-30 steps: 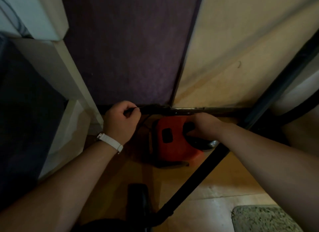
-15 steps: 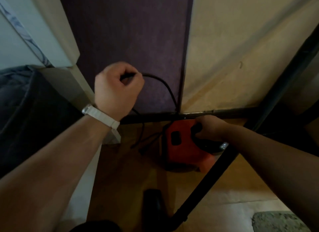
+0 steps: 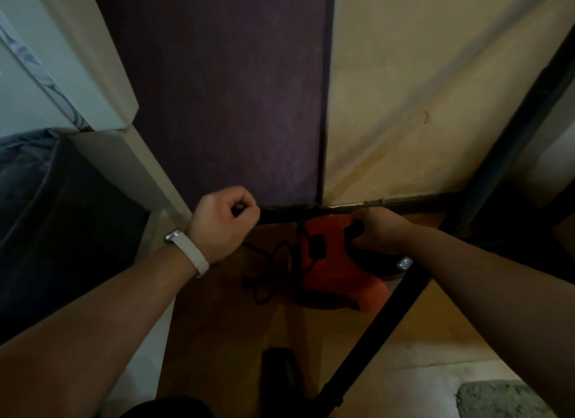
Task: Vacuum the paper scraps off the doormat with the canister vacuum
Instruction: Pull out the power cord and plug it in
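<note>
The red canister vacuum (image 3: pixel 336 271) stands on the wooden floor against the wall. My right hand (image 3: pixel 378 231) grips its black top handle. My left hand (image 3: pixel 225 226), with a white watch strap on the wrist, is curled round the black power cord (image 3: pixel 270 271), which lies in loose loops on the floor left of the canister. The black vacuum wand (image 3: pixel 373 339) slants from lower centre up past the canister's right side. A corner of the grey speckled doormat (image 3: pixel 504 400) shows at the bottom right; no paper scraps are visible on it.
A purple wall panel (image 3: pixel 224 90) and a cream wall (image 3: pixel 435 90) rise behind the vacuum. White furniture (image 3: pixel 102 84) and dark fabric (image 3: pixel 56 218) crowd the left. A dark frame (image 3: pixel 513 137) stands at the right. A black object (image 3: pixel 280 374) sits on the floor below.
My left hand rose with the cord half a second ago and has now come back down near the skirting, leaving more cord looped on the floor. My right hand stays on the handle.
</note>
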`<state>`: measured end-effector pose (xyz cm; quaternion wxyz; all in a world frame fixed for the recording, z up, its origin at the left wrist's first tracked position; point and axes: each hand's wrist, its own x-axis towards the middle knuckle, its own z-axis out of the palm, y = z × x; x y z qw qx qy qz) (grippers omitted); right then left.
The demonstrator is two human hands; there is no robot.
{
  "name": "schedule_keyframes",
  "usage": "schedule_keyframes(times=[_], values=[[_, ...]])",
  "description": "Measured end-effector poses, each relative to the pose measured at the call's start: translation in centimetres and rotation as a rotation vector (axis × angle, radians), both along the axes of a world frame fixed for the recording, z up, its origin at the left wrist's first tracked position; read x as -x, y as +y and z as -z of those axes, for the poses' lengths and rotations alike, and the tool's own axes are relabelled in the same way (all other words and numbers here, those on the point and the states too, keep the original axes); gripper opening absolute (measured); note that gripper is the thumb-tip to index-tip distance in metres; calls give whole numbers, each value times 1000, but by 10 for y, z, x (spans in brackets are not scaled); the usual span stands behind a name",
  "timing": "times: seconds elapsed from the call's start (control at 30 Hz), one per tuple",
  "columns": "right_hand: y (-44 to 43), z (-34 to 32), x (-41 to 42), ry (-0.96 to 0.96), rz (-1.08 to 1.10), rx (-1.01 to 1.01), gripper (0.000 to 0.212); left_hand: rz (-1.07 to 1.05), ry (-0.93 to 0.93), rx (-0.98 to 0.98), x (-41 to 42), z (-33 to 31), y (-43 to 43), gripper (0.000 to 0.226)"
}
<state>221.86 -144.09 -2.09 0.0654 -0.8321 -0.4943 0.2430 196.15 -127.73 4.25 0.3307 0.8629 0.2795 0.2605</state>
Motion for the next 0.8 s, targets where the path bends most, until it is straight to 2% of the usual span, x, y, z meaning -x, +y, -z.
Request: schedule_keyframes(times=[0.27, 0.43, 0.6, 0.8], values=[[1, 4, 1, -49, -50, 1, 24, 123, 425, 164, -22, 88, -5, 1], [3, 5, 0, -40, -46, -4, 27, 43, 480, 284, -45, 123, 5, 13], [5, 12, -1, -37, -36, -16, 27, 117, 560, 234, -60, 150, 8, 27], [7, 18, -1, -28, -46, -51, 29, 211, 662, 191, -61, 165, 4, 28]])
